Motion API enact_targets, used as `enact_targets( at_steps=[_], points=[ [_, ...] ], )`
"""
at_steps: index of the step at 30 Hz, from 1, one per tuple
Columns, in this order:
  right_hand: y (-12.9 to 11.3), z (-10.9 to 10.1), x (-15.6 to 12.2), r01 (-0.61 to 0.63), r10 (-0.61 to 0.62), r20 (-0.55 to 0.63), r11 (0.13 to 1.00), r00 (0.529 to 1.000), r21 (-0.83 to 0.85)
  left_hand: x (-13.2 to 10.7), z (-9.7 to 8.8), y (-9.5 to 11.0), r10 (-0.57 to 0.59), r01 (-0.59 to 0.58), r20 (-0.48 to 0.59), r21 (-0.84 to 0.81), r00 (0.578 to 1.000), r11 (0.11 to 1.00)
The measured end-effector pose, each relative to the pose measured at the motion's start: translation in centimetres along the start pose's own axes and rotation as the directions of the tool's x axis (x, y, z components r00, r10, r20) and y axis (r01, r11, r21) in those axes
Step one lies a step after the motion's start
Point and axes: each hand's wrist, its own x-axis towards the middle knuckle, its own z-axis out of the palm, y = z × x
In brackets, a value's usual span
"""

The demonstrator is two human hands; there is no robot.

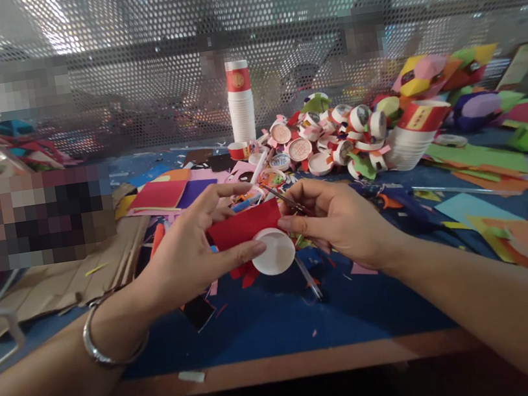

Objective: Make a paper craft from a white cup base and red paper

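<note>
My left hand grips a piece of red paper together with a white round disc, its thumb pressed on the disc's left edge. The disc overlaps the lower right part of the red paper. In my right hand is a pair of scissors, blades pointing up and to the left, close to the paper's upper right edge. My right fingertips touch or nearly touch the paper's right end; which one I cannot tell. Below the disc a pen lies on the blue table.
A tall stack of paper cups stands behind my hands. Right of it lies a heap of cut cup bottoms, beside a tilted cup stack. Coloured paper covers the right side. Flattened cardboard lies at left. A perforated screen rises behind.
</note>
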Motion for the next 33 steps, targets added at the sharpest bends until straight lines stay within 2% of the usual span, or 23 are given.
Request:
enact_targets(
  at_steps=[2,5,8,17,23,27,33],
  points=[
    [0.0,0.0,0.0,0.007,-0.006,-0.034,1.000,0.999,0.018,0.0,0.1,0.0,-0.087,0.089,0.023,-0.136,0.996,0.987],
    [0.1,-0.2,-0.1,0.017,-0.015,-0.081,0.999,0.997,0.027,0.1,0.4,0.0,-0.232,0.260,0.120,-0.338,0.965,0.905],
    [0.1,-0.4,0.0,0.022,-0.019,-0.086,0.999,0.996,0.034,0.1,0.7,-0.1,-0.300,0.350,0.188,-0.364,0.935,0.863],
    [-0.2,-0.4,0.1,0.000,0.006,-0.071,0.997,0.997,0.083,0.6,0.9,-0.3,-0.356,0.399,0.181,-0.458,0.917,0.794],
    [-0.5,-0.9,0.0,-0.024,0.032,-0.042,0.984,0.999,0.179,0.7,0.2,-0.8,-0.340,0.355,0.120,-0.467,0.933,0.810],
    [-0.5,-1.1,-0.2,-0.054,0.066,-0.056,0.981,0.996,0.186,0.7,-0.2,-1.0,-0.311,0.340,0.143,-0.493,0.940,0.801],
    [0.1,-0.8,-0.2,-0.098,0.100,-0.015,0.989,0.995,0.111,0.8,-0.3,-1.1,-0.343,0.360,0.140,-0.567,0.929,0.741]
  ],
)
